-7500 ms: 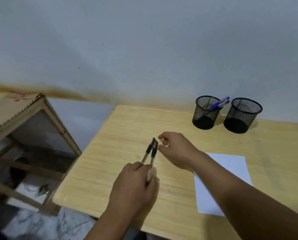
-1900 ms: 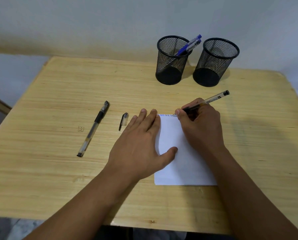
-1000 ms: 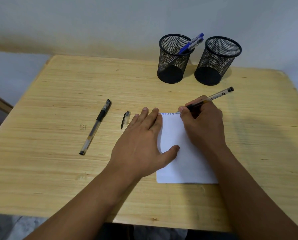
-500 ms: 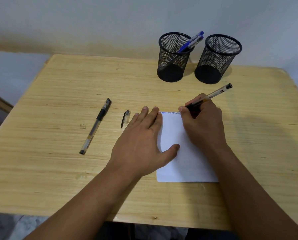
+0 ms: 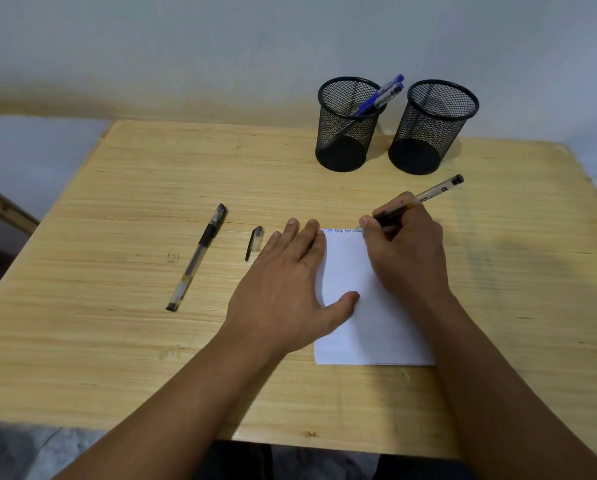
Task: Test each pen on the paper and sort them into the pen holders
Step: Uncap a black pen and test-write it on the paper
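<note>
My right hand [image 5: 406,252] grips a clear black-tipped pen [image 5: 428,195], its tip resting on the top edge of the white paper [image 5: 369,327] beside a short line of blue scribbles. My left hand [image 5: 286,289] lies flat, fingers spread, pressing on the paper's left edge. A pen cap [image 5: 255,241] lies just left of my left fingers. Further left, a capped black gel pen [image 5: 198,256] lies on the table. Two black mesh pen holders stand at the back: the left holder [image 5: 345,133] has two blue pens [image 5: 380,95] leaning in it, the right holder [image 5: 428,133] looks empty.
The wooden table [image 5: 117,341] stands against a grey wall. A wooden frame edge [image 5: 2,209] shows beyond the table's left side. The floor [image 5: 20,452] is visible past the near left corner.
The pen tip has crept rightward along the paper's top edge, lengthening the blue scribble. My left hand stays pressed on the paper. Much earlier both hands held two pens at the table's left.
</note>
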The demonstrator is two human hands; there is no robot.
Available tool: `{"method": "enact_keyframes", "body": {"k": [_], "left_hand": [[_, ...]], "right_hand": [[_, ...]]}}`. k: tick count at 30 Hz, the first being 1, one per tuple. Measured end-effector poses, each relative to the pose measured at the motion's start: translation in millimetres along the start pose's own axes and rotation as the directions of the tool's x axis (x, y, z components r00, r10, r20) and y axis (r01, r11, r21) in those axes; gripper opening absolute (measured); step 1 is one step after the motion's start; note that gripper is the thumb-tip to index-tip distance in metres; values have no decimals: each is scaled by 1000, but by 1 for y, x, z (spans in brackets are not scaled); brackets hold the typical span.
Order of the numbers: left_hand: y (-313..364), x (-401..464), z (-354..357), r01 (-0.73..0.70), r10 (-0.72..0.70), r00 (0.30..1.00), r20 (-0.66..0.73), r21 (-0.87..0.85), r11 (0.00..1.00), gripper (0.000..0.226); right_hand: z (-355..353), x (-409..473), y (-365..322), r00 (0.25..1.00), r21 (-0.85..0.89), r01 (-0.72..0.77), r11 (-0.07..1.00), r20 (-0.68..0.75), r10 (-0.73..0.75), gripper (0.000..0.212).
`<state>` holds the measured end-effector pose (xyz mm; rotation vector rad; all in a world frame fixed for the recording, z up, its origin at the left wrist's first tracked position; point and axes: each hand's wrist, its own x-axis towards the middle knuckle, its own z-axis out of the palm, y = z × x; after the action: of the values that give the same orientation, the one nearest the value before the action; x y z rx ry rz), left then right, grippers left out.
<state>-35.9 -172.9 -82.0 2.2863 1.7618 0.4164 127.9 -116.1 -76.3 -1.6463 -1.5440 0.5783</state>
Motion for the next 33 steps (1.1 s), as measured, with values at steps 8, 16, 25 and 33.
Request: {"method": "enact_keyframes", "body": {"k": [8, 16, 25, 33], "left_hand": [[1, -3, -4, 12, -12, 1000, 28, 5, 1000, 94], [1, -4, -5, 34, -33, 999, 29, -32, 999, 94], [-9, -6, -11, 4, -30, 965, -259, -100, 995, 49], [-61, 14, -51, 77, -65, 994, -90, 134, 988, 38]], "right_hand": [[-10, 4, 1, 992, 267, -117, 957, -3, 123, 9], [-25, 2, -2, 982, 476, -191, 859, 78, 175, 11], [-46, -25, 0, 977, 561, -212, 800, 105, 185, 5], [-64, -37, 10, 977, 603, -209, 770, 103, 185, 5]]}}
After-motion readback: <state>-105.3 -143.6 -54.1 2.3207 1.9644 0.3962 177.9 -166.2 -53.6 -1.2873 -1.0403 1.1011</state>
